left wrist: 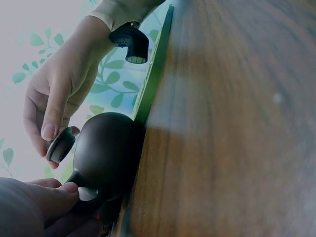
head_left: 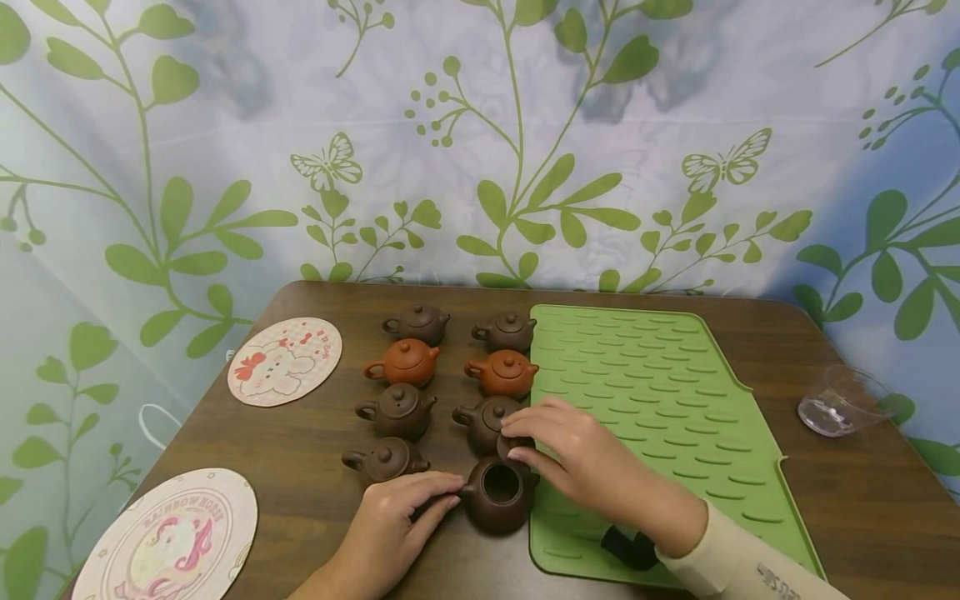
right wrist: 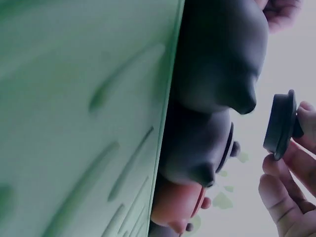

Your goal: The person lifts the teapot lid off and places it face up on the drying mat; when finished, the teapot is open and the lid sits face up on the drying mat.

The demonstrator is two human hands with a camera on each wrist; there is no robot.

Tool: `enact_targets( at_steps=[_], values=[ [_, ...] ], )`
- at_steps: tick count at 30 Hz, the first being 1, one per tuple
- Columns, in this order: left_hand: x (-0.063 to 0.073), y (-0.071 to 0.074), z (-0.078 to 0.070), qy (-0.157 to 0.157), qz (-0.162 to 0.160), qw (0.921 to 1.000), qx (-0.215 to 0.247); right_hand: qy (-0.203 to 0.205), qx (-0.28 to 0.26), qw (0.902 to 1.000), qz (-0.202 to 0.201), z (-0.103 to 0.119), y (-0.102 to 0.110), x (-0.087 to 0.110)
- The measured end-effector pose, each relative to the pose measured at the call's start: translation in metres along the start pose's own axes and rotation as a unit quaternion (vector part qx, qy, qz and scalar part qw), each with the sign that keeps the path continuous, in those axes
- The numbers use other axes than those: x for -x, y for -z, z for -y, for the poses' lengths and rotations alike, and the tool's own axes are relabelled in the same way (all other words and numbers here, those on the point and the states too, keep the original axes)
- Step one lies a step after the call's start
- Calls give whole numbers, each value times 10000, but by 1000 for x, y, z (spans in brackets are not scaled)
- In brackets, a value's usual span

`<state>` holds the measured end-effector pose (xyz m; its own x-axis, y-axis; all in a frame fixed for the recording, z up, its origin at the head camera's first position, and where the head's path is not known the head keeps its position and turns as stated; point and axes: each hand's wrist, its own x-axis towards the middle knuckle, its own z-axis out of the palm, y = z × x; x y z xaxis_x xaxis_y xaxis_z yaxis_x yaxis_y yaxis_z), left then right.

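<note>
Head view is evenly bright. Left wrist view: tabletop (left wrist: 242,128) blurs at 3 o'clock. Right: mat (right wrist: 59,113) blurs at 9 o'clock.

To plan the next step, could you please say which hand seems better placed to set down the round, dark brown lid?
Probably the right hand: it holds the lid, while the left hand grips the handle of the round, dark brown, lidless teapot.
</note>
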<state>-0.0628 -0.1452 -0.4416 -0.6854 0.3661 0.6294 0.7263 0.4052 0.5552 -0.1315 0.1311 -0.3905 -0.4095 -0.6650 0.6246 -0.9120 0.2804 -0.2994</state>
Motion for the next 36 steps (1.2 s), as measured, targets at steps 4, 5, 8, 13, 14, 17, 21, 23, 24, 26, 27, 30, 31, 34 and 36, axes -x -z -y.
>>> enact_targets(
  at_steps=[4,5,8,13,14,17,21,23,24,26,27,30,31,34,36],
  values=[
    [1,0,0,45,15,10000,-19,-377,-38,9992,-133,-5,7,3],
    [1,0,0,57,18,10000,-26,-464,-132,9987,-161,-7,9,3],
    [0,0,0,17,-1,10000,-70,-674,-449,9963,-286,-10,15,5],
    [0,1,0,-106,-47,9999,-116,-1054,-1469,9825,-446,-15,23,9],
    [0,1,0,-120,-50,9998,-121,-1175,-1798,9757,-439,-17,25,10],
    [0,1,1,-61,-26,9999,-99,-1573,-2651,9504,-421,-20,28,14],
    [1,1,2,28,13,10000,-62,-2112,-3327,9173,-567,-24,31,19],
    [2,1,2,79,41,9999,-51,-2227,-3885,8915,-691,-25,31,21],
    [2,0,2,90,43,9999,-53,-2261,-4175,8768,-754,-26,32,21],
    [2,0,2,110,46,9999,-63,-2306,-4678,8489,-864,-26,32,22],
    [2,0,2,121,45,9999,-66,-2289,-4843,8396,-906,-27,32,22],
    [3,0,2,32,20,10000,-79,-2258,-4865,8382,-985,-28,31,23],
    [3,0,2,-37,0,10000,-88,-2290,-4820,8398,-1000,-29,31,23],
    [3,0,3,-264,-68,9996,-94,-2403,-4724,8421,-999,-30,30,24],
    [3,-1,4,-369,-100,9992,-95,-2541,-4671,8411,-986,-30,30,24]
  ],
)
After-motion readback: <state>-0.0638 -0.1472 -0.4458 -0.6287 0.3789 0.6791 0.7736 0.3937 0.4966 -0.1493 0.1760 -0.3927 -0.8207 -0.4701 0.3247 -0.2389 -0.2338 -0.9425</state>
